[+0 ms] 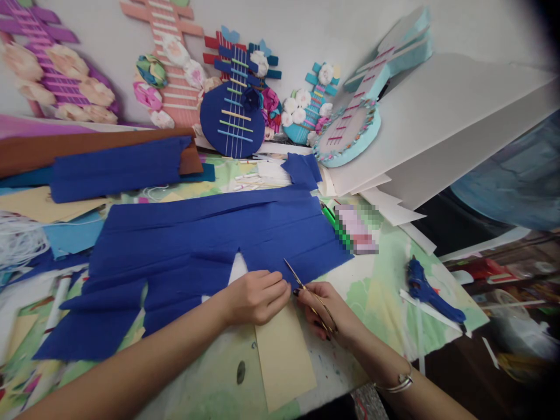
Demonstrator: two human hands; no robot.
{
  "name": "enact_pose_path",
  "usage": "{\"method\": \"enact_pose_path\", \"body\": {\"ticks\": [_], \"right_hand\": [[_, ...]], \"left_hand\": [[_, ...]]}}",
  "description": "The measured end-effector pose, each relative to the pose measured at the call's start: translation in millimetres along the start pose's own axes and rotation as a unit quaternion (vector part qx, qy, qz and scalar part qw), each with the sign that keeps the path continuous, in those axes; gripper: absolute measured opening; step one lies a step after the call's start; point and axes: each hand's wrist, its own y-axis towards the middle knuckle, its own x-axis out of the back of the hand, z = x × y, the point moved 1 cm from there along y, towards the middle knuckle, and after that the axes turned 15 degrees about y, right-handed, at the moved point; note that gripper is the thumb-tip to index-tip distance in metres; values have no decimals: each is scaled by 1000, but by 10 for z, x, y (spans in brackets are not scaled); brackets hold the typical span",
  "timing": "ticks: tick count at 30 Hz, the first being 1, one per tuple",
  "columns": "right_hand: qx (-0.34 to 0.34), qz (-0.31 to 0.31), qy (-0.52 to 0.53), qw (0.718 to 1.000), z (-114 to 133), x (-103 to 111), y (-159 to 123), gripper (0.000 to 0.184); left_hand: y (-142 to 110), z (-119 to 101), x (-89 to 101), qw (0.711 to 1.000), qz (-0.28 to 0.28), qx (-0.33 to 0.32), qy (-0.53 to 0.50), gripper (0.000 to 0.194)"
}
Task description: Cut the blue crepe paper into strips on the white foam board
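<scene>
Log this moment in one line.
left hand: over beige strip's far end | right hand: holding scissors | scissors: tip over blue sheet

No text, label, brand or number can be read. The pink rectangular item (356, 229) is covered by pixelation, so any print on it is hidden. Beside the tan paper strip (286, 367), a small dark mark is seen on the tabletop (225, 356), too small to be made out. The red packaging (490, 271) at right is blurred.
</scene>
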Motion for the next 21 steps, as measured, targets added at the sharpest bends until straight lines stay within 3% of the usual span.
{"method": "enact_pose_path", "body": {"ticks": [21], "right_hand": [[-6,-32,-49,998,34,-41,-32,39]], "left_hand": [[-12,-3,-11,1000,-4,5,0,18]]}}
